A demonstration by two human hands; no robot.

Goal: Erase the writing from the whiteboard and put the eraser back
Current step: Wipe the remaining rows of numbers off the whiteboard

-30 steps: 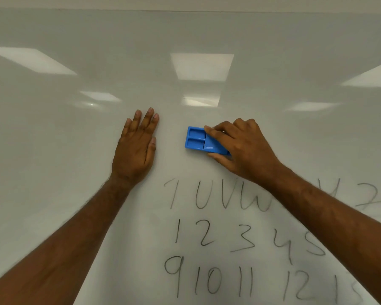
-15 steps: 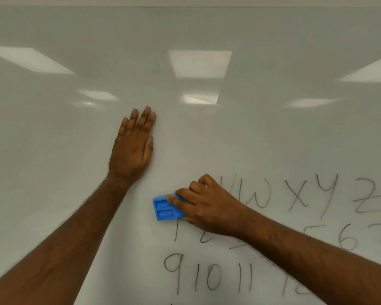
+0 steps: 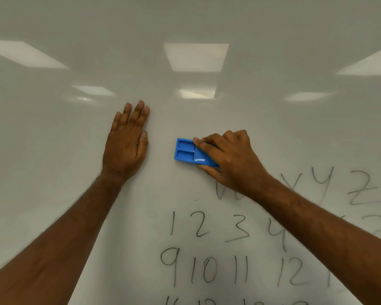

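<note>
A glossy whiteboard (image 3: pixel 53 128) fills the view. My right hand (image 3: pixel 229 159) grips a blue plastic eraser (image 3: pixel 186 152) and holds it flat against the board, just above the remaining writing. My left hand (image 3: pixel 128 144) rests flat on the board with straight fingers, a short way left of the eraser. Black handwriting (image 3: pixel 207 271) covers the lower right: part of a letter row ending in Y Z (image 3: pixel 339 186), then rows of numbers below. My right forearm hides some letters and digits.
Ceiling lights reflect as bright patches on the upper board (image 3: pixel 196 57). The board's upper and left areas carry no writing. No tray or ledge for the eraser is in view.
My right hand swept the eraser down-left across the start of the letter row, then came back up. The letters T, U and part of V are gone. My left hand stayed put.
</note>
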